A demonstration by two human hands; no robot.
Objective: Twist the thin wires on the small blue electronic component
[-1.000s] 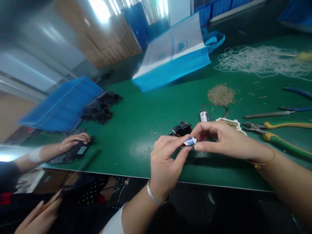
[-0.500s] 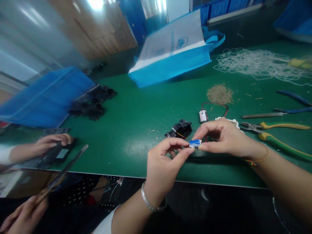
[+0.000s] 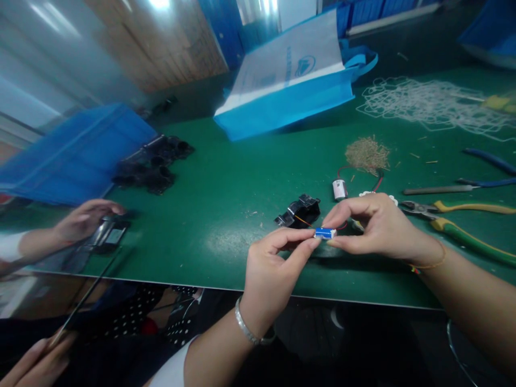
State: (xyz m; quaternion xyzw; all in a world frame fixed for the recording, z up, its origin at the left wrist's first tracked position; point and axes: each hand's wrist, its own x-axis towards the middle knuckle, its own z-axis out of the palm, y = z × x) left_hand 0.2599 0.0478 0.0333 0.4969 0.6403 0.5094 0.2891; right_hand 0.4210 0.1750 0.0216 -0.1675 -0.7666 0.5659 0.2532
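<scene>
Between my two hands is a small blue part with whitish ends (image 3: 324, 233); its exact kind is too small to make out. My left hand (image 3: 278, 260) pinches its left end with thumb and forefinger. At the right end, the thumb and forefinger of my right hand (image 3: 373, 226) are closed on it too. Just behind them lies a black plastic housing (image 3: 300, 211) with an orange wire. A white cylindrical battery (image 3: 339, 190) with red and dark wires stands beyond my right hand. A white piece (image 3: 393, 199) is partly hidden behind that hand.
Yellow-green cutting pliers (image 3: 439, 215), a file (image 3: 439, 190) and blue-handled pliers (image 3: 489, 166) lie at right. Behind are a pile of small pins (image 3: 367, 154), tangled white wire (image 3: 427, 105) and a blue-white bag (image 3: 286, 80). At left, a co-worker's hands (image 3: 80, 223) work near a blue crate (image 3: 76, 153).
The blue part has turned slightly in my fingers, both hands still pinching it. At left, the co-worker's upper hand has lifted off the black part, and the long tool has swung lower.
</scene>
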